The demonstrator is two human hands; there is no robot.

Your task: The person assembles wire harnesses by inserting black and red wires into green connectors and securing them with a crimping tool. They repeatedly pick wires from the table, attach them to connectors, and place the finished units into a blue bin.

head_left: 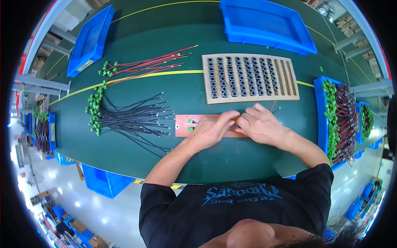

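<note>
My left hand and my right hand meet over a flat brown jig board on the green table. Both press down with fingers curled on something small between them, which the fingers hide. Two green connectors sit on the board just left of my left hand. Thin red and black wire ends stick out past my right hand. Black wires with green connectors lie to the left of the board, and red wires with green connectors lie farther back.
A wooden rack holding several rows of black ring cores stands behind the hands. Blue bins sit at the back left and back right. A blue tray of wired green connectors is at the right.
</note>
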